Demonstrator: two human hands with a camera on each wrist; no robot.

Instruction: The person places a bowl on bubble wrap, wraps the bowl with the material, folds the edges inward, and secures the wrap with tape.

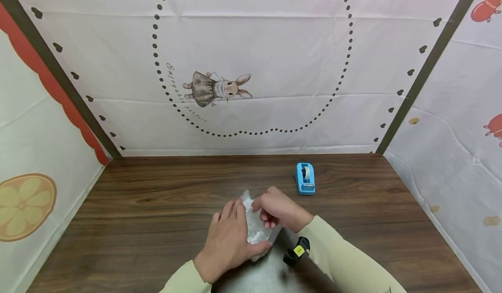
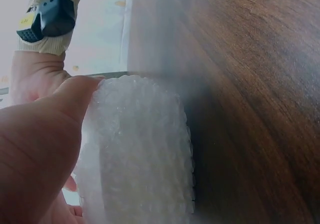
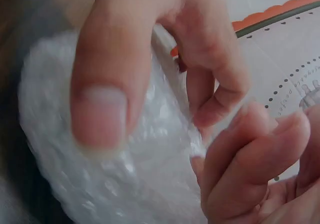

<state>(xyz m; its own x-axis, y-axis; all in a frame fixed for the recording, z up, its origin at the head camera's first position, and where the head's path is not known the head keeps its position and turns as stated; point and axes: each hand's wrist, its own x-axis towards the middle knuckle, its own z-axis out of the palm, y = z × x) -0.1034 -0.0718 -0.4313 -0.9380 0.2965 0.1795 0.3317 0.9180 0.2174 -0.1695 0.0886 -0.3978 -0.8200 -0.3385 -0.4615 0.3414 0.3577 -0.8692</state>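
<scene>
A bundle in clear bubble wrap (image 1: pixel 256 229) stands on the table in front of me; what it encloses is hidden. My left hand (image 1: pixel 227 240) grips it, thumb across the near end and fingers along the far left side. The left wrist view shows the bubbly side of the wrap (image 2: pixel 142 149) beside the thumb. My right hand (image 1: pixel 280 210) is over the bundle's upper right, index finger bent onto the wrap and the other fingers curled. In the right wrist view, the right-hand fingers (image 3: pixel 250 169) touch the wrap's edge; whether they pinch it is hidden.
A light blue tape dispenser (image 1: pixel 305 178) with a roll in it stands beyond my right hand. Pale, see-through sheeting (image 1: pixel 255 280) lies on the wooden table (image 1: pixel 157 214) at the near edge. Printed white cloth walls (image 1: pixel 274 66) enclose the back and sides.
</scene>
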